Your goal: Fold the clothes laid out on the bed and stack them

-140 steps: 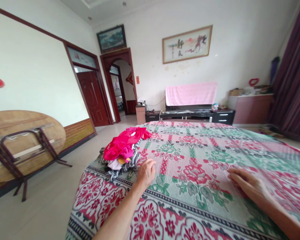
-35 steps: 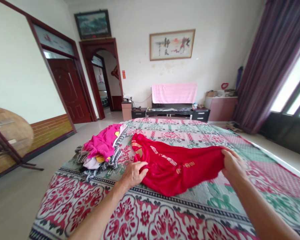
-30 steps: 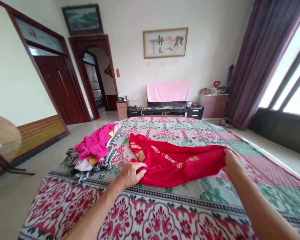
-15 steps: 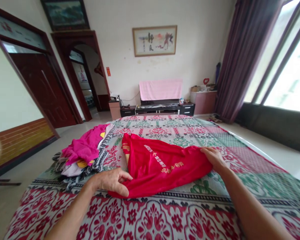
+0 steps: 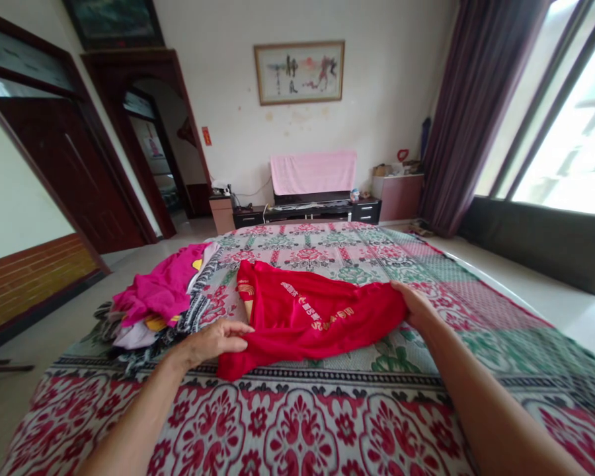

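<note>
Left hand [image 5: 213, 344] and right hand [image 5: 412, 305] are both at a red shirt [image 5: 282, 314], which lies on a flowered cover [image 5: 302, 423] with pale lettering facing up. The right hand has the shirt's right end pinched between thumb and fingers, the cloth drawn into a narrow bunch there. The left hand is at the near left corner, thumb and forefinger only slightly apart at the edge of a fold; I cannot tell whether they grip the cloth. A fold runs along the near side of the shirt from one hand to the other, and a loose corner hangs out below the left fingers. Just left of the shirt, on the same cover, is a heap of clothes: a bright pink top [image 5: 153, 291] with a yellow patch lies over a pale piece of clothing [image 5: 133, 336] and a black-and-white one [image 5: 205, 311]. Beyond the cover, a pink towel [image 5: 313, 174] is draped above a low black cabinet [image 5: 367, 211], with a framed picture [image 5: 300, 73] on the wall higher up. A purple curtain [image 5: 480, 99] hangs beside a bright window [image 5: 565, 132] on the right.
</note>
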Tool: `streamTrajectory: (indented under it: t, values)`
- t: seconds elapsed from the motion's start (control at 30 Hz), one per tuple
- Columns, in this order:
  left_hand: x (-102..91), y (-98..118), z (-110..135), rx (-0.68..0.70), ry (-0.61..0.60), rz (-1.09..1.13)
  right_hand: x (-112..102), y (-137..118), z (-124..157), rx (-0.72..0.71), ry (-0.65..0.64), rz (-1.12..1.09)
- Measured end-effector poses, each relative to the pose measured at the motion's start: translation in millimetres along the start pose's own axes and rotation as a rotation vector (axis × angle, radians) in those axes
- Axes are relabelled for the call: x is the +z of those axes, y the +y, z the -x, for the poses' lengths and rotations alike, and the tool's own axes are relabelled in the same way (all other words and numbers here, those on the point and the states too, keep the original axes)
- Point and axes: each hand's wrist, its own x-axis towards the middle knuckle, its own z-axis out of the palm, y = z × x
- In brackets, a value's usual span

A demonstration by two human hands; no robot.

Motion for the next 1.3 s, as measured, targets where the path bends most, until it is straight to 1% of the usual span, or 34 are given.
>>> streamTrajectory:
  t: [0.07,0.1,0.13,0.2,0.3,0.37,0.43,0.5,0.57,0.63,0.67,0.73,0.8,0.83,0.97,1.03,1.1,1.17,1.23,1.3]
  values:
    - [1.0,-14.6,-15.4,0.020,0.289,-0.039,1.7,1.5,-2.7,-0.053,-0.073,-0.171]
    - [1.3,-21.1,-22.4,0.030,0.407,-0.067,2.6,2.3,-3.2,-0.081,-0.117,-0.226]
    - [1.3,-26.5,-28.2,0.034,0.495,-0.095,3.6,3.3,-3.1,-0.106,-0.146,-0.251]
    - [1.0,-33.2,-35.3,0.026,0.586,-0.136,5.4,5.7,-1.5,-0.143,-0.151,-0.228]
    - [0.8,-34.1,-36.4,0.002,0.607,-0.163,7.7,9.9,2.4,-0.190,-0.140,-0.080]
    - [1.1,-31.6,-34.5,-0.015,0.612,-0.165,9.7,12.8,4.8,-0.253,-0.133,0.059]
    - [1.4,-28.9,-32.7,-0.035,0.623,-0.169,13.3,15.7,7.2,-0.366,-0.108,0.243]
    - [1.6,-26.8,-31.9,-0.044,0.641,-0.195,20.0,19.2,9.6,-0.532,-0.100,0.456]
    - [1.3,-25.3,-31.8,-0.040,0.661,-0.240,30.4,23.2,12.4,-0.727,-0.147,0.648]
    - [0.9,-24.3,-32.4,-0.041,0.683,-0.290,43.3,27.3,15.4,-0.905,-0.239,0.793]
    - [0.6,-24.0,-32.8,-0.045,0.693,-0.311,49.9,29.1,17.1,-0.972,-0.290,0.852]
    - [0.2,-23.7,-33.9,-0.049,0.711,-0.346,61.9,31.7,20.6,-1.052,-0.376,0.956]
    - [-0.2,-24.2,-35.2,-0.046,0.731,-0.373,71.0,32.5,24.0,-1.067,-0.446,1.067]
    - [-0.4,-24.8,-35.8,-0.038,0.741,-0.381,74.5,32.3,25.3,-1.052,-0.473,1.129]
    - [-0.9,-28.7,-37.6,-0.014,0.801,-0.349,83.9,31.2,22.4,-0.920,-0.529,1.363]
    - [-0.9,-30.1,-37.3,-0.028,0.824,-0.272,87.1,32.8,14.6,-0.872,-0.533,1.409]
    - [-0.6,-30.0,-36.2,-0.051,0.828,-0.182,89.5,36.6,3.9,-0.855,-0.518,1.378]
    - [0.0,-28.6,-34.9,-0.067,0.828,-0.122,91.3,41.7,-6.5,-0.870,-0.486,1.289]
    - [0.6,-27.0,-33.7,-0.075,0.832,-0.104,92.6,46.7,-13.0,-0.917,-0.438,1.179]
    - [0.7,-25.9,-33.0,-0.078,0.833,-0.106,93.9,49.8,-12.9,-0.977,-0.365,1.060]
